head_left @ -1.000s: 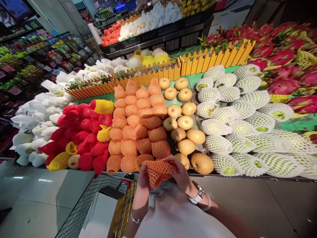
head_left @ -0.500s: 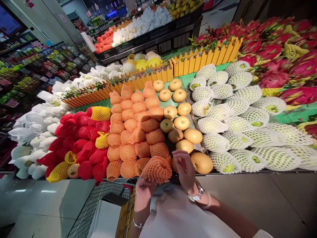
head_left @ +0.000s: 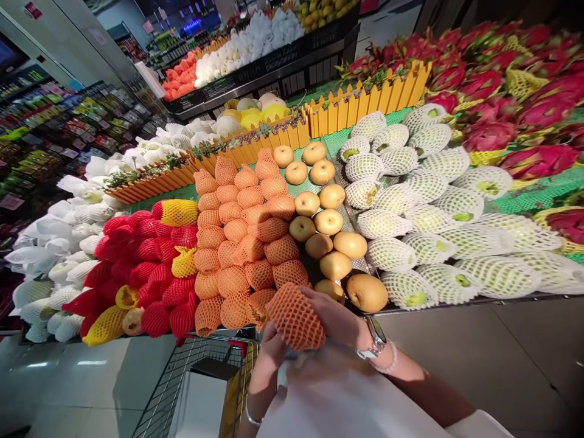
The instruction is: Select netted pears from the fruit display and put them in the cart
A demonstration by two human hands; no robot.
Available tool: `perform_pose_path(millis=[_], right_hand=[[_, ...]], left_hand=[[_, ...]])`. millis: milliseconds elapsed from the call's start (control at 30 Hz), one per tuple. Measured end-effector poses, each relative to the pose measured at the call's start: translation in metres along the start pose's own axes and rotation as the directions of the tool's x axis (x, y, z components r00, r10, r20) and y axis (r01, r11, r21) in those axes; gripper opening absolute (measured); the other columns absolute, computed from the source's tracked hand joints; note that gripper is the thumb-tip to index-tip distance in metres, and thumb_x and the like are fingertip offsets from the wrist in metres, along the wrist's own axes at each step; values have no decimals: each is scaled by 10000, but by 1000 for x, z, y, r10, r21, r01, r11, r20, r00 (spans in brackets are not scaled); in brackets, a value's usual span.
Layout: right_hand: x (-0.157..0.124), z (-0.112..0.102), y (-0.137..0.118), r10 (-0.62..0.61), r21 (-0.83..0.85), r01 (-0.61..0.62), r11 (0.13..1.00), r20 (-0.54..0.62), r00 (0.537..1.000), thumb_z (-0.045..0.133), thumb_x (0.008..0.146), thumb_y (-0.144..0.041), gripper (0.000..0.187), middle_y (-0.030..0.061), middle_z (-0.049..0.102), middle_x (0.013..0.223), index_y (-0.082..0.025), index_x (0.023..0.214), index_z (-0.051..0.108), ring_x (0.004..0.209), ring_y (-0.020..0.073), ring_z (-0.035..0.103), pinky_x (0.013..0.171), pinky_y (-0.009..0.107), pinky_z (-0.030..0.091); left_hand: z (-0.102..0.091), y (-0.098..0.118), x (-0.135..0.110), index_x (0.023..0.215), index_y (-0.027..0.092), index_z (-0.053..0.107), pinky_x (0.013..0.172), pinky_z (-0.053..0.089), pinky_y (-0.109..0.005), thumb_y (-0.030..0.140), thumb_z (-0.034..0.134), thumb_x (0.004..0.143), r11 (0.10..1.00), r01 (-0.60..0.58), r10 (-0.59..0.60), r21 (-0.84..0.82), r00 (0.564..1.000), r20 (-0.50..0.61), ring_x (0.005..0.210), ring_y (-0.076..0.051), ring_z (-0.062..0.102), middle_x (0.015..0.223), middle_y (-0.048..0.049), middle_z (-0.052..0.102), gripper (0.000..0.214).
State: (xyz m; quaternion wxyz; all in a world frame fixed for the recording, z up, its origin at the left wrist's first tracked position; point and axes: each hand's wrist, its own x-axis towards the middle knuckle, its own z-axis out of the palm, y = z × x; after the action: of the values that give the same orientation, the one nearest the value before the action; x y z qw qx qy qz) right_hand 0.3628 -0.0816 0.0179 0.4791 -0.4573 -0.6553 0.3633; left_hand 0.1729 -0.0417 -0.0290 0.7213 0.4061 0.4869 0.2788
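Both my hands hold an orange foam net sleeve (head_left: 294, 316) with a fruit inside, just in front of the display's front edge. My left hand (head_left: 272, 348) grips it from below and my right hand (head_left: 335, 316), with a watch and bead bracelet at the wrist, covers its right side. Right behind it lie bare golden pears (head_left: 335, 243) in a column and a block of orange-netted fruit (head_left: 241, 237).
Red and yellow netted fruit (head_left: 146, 267) sit to the left, white-netted green fruit (head_left: 424, 207) to the right, dragon fruit (head_left: 502, 91) far right. Orange picket dividers (head_left: 365, 103) back the display. A wire shopping cart (head_left: 191, 389) stands below my left arm.
The netted fruit has turned in my hands and my right hand has closed over its right side. The view has shifted slightly right.
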Motion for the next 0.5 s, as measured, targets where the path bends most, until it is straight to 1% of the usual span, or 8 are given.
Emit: perform_pose_path(millis=[67, 100, 133, 200, 267, 333, 433, 500], right_hand=[[-2, 0, -1, 46, 95, -29, 995, -184, 982, 455, 948, -111, 277, 92, 679, 1143, -176, 1099, 677, 1082, 205, 639, 994, 367, 540], [-3, 1, -1, 84, 149, -48, 988, -247, 965, 460, 952, -133, 246, 95, 682, 1113, -172, 1061, 677, 1059, 210, 641, 977, 371, 541], [-4, 3, 0, 133, 220, -73, 973, -271, 953, 480, 949, -155, 214, 92, 686, 1084, -173, 1039, 674, 1038, 213, 646, 959, 370, 543], [-5, 8, 4, 220, 396, -117, 911, -227, 949, 563, 913, -195, 191, 83, 690, 1081, -182, 1077, 660, 1027, 215, 659, 952, 369, 545], [-6, 16, 9, 275, 549, -142, 824, -169, 947, 649, 860, -227, 335, 94, 674, 1169, -194, 1192, 620, 1083, 223, 657, 1015, 392, 519], [-7, 25, 15, 300, 638, -139, 757, -151, 942, 690, 840, -276, 468, 117, 635, 1267, -204, 1286, 566, 1156, 230, 634, 1087, 422, 472], [-10, 36, 24, 270, 668, -109, 736, -142, 952, 696, 858, -361, 555, 129, 571, 1368, -226, 1363, 507, 1260, 236, 572, 1141, 432, 421], [-11, 40, 25, 234, 628, -100, 772, -135, 963, 690, 873, -370, 570, 124, 552, 1387, -233, 1387, 485, 1286, 232, 548, 1152, 426, 409]], left_hand=[[10, -1, -1, 661, 171, 651, 661, 533, -303, 502, 889, 465, 997, 72, -71, -18, 996, 46, 611, -149, 596, 638, -1, 634, 453], [14, -1, 0, 653, 174, 644, 652, 532, -302, 495, 893, 460, 996, 86, -86, 2, 994, 65, 603, -150, 593, 624, 0, 629, 450], [17, 0, 2, 654, 178, 641, 652, 530, -300, 476, 893, 468, 996, 84, -86, 29, 994, 73, 608, -151, 591, 624, 0, 629, 432], [19, 4, 7, 655, 182, 638, 645, 521, -291, 417, 890, 471, 996, 22, -26, 89, 998, 49, 618, -148, 576, 627, 3, 630, 390], [12, 8, 13, 603, 178, 614, 608, 497, -269, 369, 872, 476, 983, -72, 69, 166, 997, 25, 585, -129, 533, 589, 16, 601, 345], [1, 11, 15, 494, 172, 551, 540, 451, -241, 362, 831, 521, 950, -159, 147, 268, 987, 66, 518, -101, 463, 503, 34, 523, 339], [-16, 10, 11, 410, 174, 484, 472, 400, -223, 376, 737, 651, 868, -298, 240, 397, 952, 190, 465, -86, 401, 446, 32, 459, 404], [-25, 7, 5, 436, 183, 527, 462, 428, -236, 387, 695, 704, 768, -424, 384, 480, 905, 185, 469, -107, 446, 467, 13, 513, 377]])
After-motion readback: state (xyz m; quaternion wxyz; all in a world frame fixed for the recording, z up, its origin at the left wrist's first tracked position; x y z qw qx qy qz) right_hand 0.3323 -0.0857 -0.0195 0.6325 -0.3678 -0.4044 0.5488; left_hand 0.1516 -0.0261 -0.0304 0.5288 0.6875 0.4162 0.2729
